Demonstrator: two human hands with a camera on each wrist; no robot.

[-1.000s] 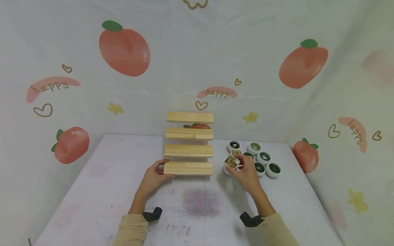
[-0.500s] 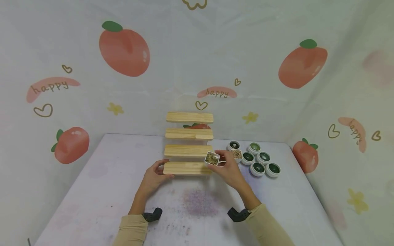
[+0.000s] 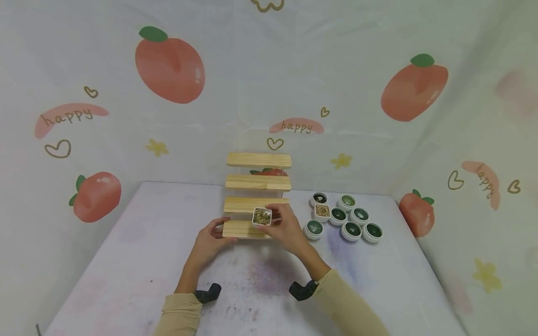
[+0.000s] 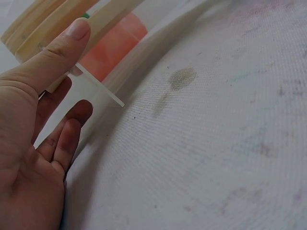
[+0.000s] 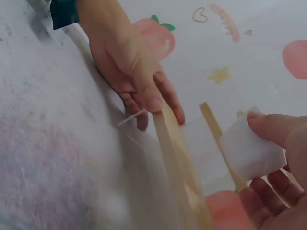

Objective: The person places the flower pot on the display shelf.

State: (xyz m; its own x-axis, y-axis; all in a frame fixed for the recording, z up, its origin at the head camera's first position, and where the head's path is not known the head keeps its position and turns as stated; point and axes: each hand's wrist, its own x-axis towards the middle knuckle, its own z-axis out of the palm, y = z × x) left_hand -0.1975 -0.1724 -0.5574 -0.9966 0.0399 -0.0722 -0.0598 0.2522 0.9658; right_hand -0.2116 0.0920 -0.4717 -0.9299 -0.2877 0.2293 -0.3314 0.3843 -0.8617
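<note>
A four-tier stand of light wood boards [image 3: 258, 182] on clear supports stands mid-table. My left hand [image 3: 209, 245] grips the left end of its lowest board [image 3: 238, 229], thumb along the front edge and index finger behind, as the left wrist view shows. My right hand [image 3: 287, 228] pinches a small square white pot [image 3: 262, 216] filled with greenish-brown bits. The pot is upright and overlaps the right half of the lowest board in the head view. In the right wrist view the pot's plain white side [image 5: 254, 152] shows between thumb and fingers.
Right of the stand are several round white pots [image 3: 351, 231] with dark green tops and one square white pot [image 3: 322, 211] with tan bits. A white cloth [image 3: 201, 116] printed with fruit hangs behind the table [image 3: 113, 261].
My right hand has carried the square pot leftward from the group of pots to in front of the stand's lower boards. My left hand has stayed at the lowest board.
</note>
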